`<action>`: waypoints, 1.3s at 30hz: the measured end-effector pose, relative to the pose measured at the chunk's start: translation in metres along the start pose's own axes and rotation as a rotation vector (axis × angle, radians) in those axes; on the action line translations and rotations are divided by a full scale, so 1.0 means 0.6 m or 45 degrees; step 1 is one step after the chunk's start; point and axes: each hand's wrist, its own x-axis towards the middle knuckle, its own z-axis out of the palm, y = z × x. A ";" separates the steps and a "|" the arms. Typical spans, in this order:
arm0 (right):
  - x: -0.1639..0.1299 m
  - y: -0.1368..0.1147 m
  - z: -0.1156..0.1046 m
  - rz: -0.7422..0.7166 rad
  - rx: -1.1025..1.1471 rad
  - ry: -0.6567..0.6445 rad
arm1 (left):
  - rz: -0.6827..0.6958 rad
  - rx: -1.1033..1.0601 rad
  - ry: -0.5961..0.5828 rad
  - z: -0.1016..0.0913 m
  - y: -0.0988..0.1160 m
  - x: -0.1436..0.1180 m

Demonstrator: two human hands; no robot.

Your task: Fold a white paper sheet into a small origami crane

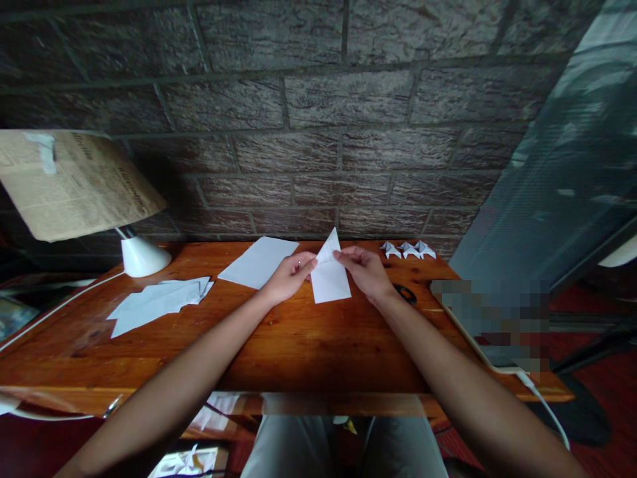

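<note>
Between my two hands is a sheet of white paper (pixel 331 281), its top folded to a point and faint print showing on the folded part. My left hand (pixel 292 273) pinches its left edge between thumb and fingers. On the opposite edge, the thumb of my right hand (pixel 365 269) presses on the folded flap, with the fingers behind the paper. Beyond my right hand, several small folded paper figures (pixel 409 249) stand in a row. The black handles of what look like scissors (pixel 405 293) lie partly hidden behind my right wrist.
A stack of white paper (pixel 259 261) lies left of my hands, with cut paper pieces (pixel 158 302) nearer the lamp (pixel 142 255). A device with a white cable (pixel 527 380) rests at the right edge of the wooden table (pixel 318 358). Behind stands a brick-patterned wall (pixel 318 153).
</note>
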 end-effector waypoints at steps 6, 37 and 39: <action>-0.011 0.009 0.012 0.073 -0.095 -0.244 | -0.011 -0.091 0.254 0.001 0.003 0.000; -0.001 -0.022 -0.020 -0.048 -0.217 -0.314 | -0.021 0.021 0.029 0.012 0.009 -0.013; 0.000 -0.022 -0.020 -0.062 -0.227 -0.321 | -0.042 0.003 0.008 0.012 0.009 -0.013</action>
